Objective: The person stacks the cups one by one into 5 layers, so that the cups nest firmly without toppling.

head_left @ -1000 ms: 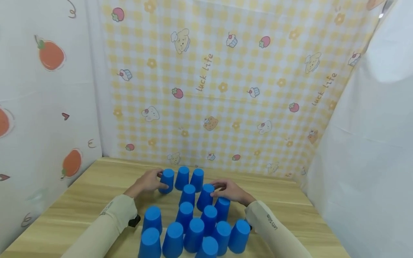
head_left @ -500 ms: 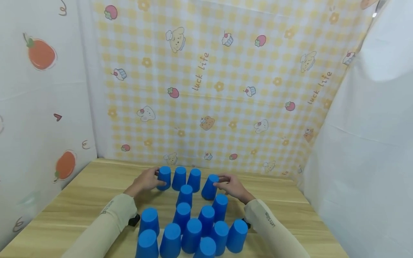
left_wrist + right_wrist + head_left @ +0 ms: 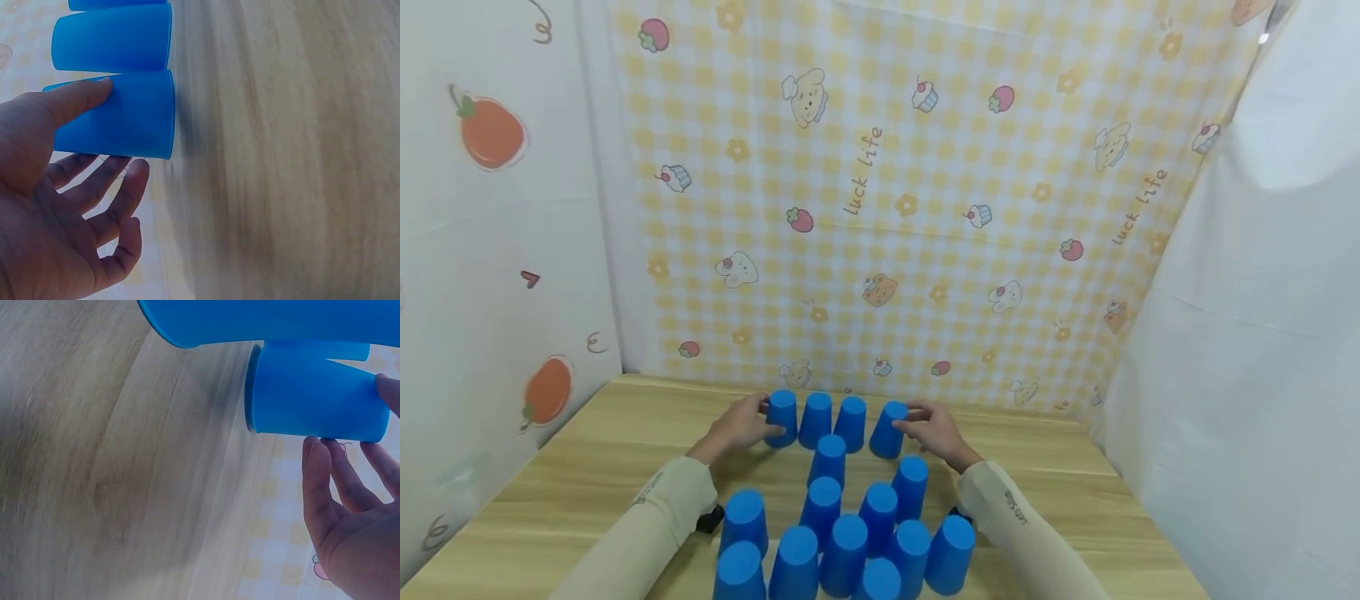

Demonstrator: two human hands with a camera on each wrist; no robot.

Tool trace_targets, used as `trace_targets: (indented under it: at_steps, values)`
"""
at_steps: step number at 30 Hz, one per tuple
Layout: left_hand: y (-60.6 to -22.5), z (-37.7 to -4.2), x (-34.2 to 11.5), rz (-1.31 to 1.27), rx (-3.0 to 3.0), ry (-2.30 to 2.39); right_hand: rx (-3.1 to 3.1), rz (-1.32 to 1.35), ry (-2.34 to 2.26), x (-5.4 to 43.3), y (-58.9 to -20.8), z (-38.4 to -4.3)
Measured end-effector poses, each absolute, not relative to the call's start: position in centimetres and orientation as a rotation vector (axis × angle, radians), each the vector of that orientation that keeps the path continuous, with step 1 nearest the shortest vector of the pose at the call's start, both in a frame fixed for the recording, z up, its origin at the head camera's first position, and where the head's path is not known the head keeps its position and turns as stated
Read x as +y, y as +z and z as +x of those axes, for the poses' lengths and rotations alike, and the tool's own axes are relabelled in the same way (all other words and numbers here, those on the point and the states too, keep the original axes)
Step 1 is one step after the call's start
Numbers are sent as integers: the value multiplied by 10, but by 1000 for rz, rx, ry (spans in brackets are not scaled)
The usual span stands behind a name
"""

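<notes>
Upside-down blue plastic cups stand on the wooden table. In the head view, my left hand (image 3: 741, 427) grips the leftmost cup (image 3: 781, 423) of the back row. The left wrist view shows the thumb across one side of this cup (image 3: 140, 119) and the fingertips by its other side. My right hand (image 3: 938, 435) pinches another cup (image 3: 886, 435) near its closed end, thumb on one side and fingertips on the other, as the right wrist view shows for that cup (image 3: 306, 394). Two cups, a left one (image 3: 816, 422) and a right one (image 3: 851, 425), stand between the hands.
Several more blue cups stand closer to me, among them a single cup (image 3: 828, 462), one by the right forearm (image 3: 951, 554) and one by the left sleeve (image 3: 744, 521). A checked cloth (image 3: 880, 208) hangs behind the wooden table (image 3: 1037, 467); white sheets hang at both sides.
My right hand has carried its cup from the group in the middle to the right end of the back row. The left hand's cup has moved slightly back, level with its neighbours.
</notes>
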State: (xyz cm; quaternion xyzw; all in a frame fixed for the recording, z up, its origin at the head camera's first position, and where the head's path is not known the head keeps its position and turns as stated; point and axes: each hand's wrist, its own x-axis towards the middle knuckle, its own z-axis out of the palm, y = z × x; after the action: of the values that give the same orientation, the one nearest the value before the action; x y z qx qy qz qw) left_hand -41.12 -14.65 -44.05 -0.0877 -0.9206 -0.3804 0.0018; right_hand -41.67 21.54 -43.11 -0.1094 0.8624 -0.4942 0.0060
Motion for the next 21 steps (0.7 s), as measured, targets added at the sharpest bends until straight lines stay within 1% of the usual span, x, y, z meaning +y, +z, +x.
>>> trace_targets:
  at_steps: [10,21]
  values:
    - [-445,-410,-145,-323,-2863,-1202,2692,-350,-1540,214,-435,-421]
    - [-443,-408,-142,-265,-2880,-1223,2688,-351,-1534,211,-434,-421]
